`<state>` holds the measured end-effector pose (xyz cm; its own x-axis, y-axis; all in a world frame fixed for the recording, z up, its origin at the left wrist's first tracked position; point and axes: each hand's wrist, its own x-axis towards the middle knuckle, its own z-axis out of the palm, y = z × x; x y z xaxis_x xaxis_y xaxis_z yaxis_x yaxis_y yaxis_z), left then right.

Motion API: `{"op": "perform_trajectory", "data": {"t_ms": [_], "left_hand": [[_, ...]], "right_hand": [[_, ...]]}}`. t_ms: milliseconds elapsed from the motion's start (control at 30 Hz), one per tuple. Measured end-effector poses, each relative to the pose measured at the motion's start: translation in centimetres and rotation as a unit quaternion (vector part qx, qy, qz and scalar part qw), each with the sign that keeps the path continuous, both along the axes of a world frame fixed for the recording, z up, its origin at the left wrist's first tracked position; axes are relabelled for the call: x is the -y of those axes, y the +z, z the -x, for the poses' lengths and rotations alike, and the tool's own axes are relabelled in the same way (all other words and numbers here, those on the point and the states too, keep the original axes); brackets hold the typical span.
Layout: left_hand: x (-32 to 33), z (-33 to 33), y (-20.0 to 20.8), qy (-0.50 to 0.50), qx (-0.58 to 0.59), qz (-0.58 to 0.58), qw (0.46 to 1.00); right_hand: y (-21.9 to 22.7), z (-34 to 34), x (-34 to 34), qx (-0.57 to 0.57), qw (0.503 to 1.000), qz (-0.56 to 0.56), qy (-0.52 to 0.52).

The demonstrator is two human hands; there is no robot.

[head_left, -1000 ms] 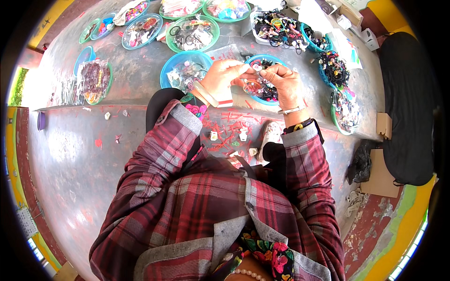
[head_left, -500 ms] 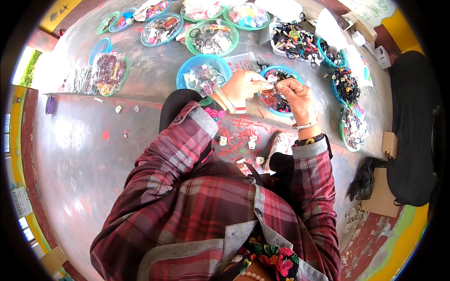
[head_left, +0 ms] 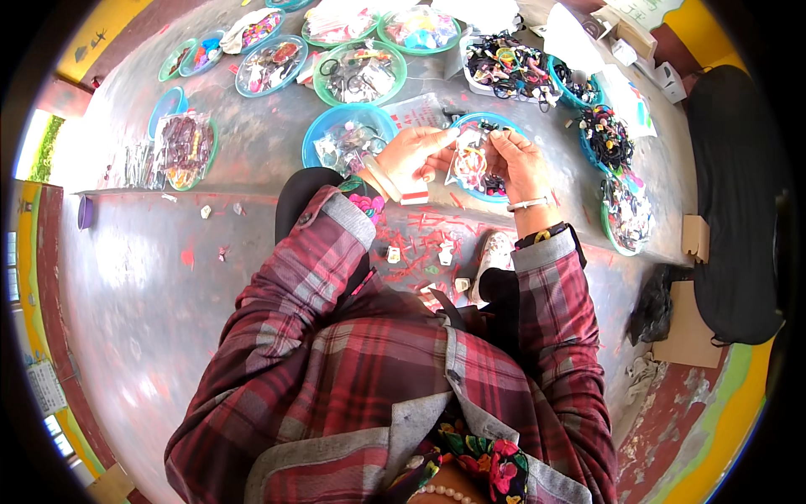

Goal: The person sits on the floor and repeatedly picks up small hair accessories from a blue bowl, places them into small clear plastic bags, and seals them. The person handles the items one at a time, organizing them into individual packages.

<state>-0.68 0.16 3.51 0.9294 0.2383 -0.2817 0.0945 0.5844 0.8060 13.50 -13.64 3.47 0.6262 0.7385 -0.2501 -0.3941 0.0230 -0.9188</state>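
Over the blue basket point(head_left: 480, 116), the left hand point(head_left: 410, 161) and right hand point(head_left: 522, 166) are pinching a clear bag point(head_left: 468, 161) of coloured loops point(head_left: 471, 172), thumbs and fingers pressed onto its sides. A blue bowl point(head_left: 371, 115) is standing left of that basket, a white tub point(head_left: 480, 87) beyond it.

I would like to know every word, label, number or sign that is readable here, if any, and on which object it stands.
Printed sheet beyond the left hand: reddish characters, too small to read surely.
Pale wall area, upper right: green characters, distorted near the rim; I leave them unquoted.
Whitish sign, lower left: markings too blurred.
Clear bag between the hands: no readable text.
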Motion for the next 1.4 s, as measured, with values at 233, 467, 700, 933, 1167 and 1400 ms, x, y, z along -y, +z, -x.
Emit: {"op": "perform_trajectory", "data": {"t_ms": [233, 467, 700, 933, 1167, 1400], "left_hand": [[-0.3, -0.2, -2.0, -0.100, 0.006, -0.078, 0.992], [0.3, 0.3, -2.6, -0.064, -0.006, -0.069, 0.996], [1.4, 2.7, -6.6, 0.033, -0.011, 0.038, 0.999], [-1.3, 5.7, -10.6, 0.171, -0.015, 0.100, 0.980], [-8.2, 6.1, -12.6, 0.268, -0.034, 0.068, 0.960], [-7.4, 6.7, -18.4, 0.314, -0.216, 0.073, 0.922]], "right_hand": [[-0.3, 0.4, -0.4, 0.012, 0.998, 0.004, -0.068], [-0.5, 0.5, -0.3, 0.024, 0.998, -0.018, -0.055], [-1.3, 0.9, -0.8, 0.191, 0.976, 0.105, -0.004], [-0.6, 0.2, 0.1, 0.165, 0.984, 0.073, 0.010], [-0.9, 0.6, -0.2, 0.167, 0.979, 0.097, 0.061], [-0.9, 0.5, 0.0, 0.157, 0.981, 0.094, 0.069]]}}
